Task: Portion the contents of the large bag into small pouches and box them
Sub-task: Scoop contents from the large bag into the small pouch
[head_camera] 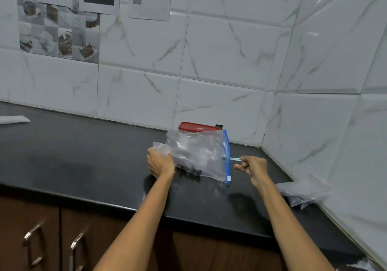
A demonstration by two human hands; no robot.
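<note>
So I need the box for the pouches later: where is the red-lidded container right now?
In the head view the red-lidded container sits on the black counter against the tiled back wall, just behind the large zip bag, right of centre.

Clear zip bag with blue strip, dark contents | red lid | black countertop | white grey-veined marble tiles | brown wood-grain cabinets

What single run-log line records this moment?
left hand: grips zip bag | right hand: pinches slider tab | red-lidded box: behind bag
</note>
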